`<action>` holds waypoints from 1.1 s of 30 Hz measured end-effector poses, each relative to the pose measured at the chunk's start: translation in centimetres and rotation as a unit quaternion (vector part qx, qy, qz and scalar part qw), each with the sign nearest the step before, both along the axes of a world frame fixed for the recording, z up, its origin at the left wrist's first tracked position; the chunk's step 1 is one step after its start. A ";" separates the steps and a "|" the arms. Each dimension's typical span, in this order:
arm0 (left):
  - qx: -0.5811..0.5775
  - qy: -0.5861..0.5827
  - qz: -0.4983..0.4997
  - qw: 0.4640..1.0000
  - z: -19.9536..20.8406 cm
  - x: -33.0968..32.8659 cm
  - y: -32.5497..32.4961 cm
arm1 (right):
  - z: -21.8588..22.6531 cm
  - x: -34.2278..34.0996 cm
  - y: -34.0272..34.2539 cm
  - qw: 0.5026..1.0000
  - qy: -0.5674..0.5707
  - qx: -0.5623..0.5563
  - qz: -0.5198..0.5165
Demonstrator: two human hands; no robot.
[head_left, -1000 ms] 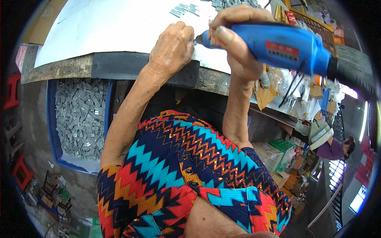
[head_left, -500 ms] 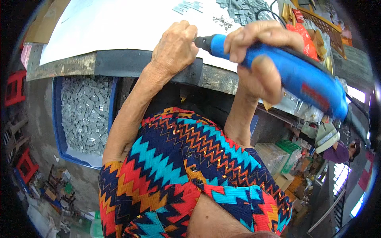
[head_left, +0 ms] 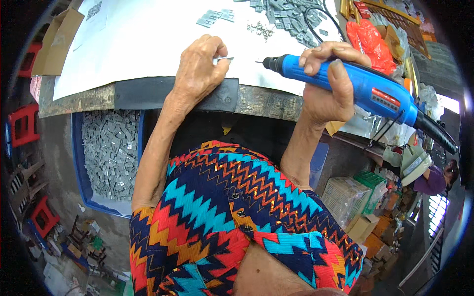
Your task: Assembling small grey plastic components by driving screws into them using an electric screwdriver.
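Note:
My right hand is wrapped round a blue electric screwdriver, whose thin bit points left over the white sheet. Pinched between thumb and fingers of my left hand is a small grey plastic part, mostly hidden by the fingers. A gap separates the bit from this part. Beyond my hands, several grey parts lie in a row. To their right are a scatter of tiny screws and a heap of grey plastic parts. My left wrist is above a dark pad on the bench edge.
A blue crate full of grey parts stands below the bench at left. On the bench are a cardboard box, a red plastic bag and a black cable. Another person's purple sleeve shows at far right.
The screwdriver's tip, earlier at my left hand, is now apart from it. My left hand has turned, and the grey part in its fingers shows. The view has shifted a little.

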State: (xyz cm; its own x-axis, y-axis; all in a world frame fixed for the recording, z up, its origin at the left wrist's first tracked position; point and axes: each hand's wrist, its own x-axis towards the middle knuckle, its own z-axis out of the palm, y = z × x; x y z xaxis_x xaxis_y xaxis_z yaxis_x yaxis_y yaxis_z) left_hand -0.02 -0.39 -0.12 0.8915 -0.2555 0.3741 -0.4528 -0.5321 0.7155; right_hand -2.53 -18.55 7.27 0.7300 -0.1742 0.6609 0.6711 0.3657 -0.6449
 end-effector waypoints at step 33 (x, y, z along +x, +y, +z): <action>-0.004 0.122 0.267 0.956 1.7 -11.9 15.0 | -1.6 2.1 -1.1 0.992 0.069 0.049 -0.092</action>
State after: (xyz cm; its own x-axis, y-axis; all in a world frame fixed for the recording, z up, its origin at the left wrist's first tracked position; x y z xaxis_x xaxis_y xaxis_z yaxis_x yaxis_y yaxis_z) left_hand -11.91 14.60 1.58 0.9548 0.2632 0.1385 0.0634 -0.6352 0.7698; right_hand -0.44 -19.66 5.71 0.7619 -0.3712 0.5308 0.6407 0.3115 -0.7018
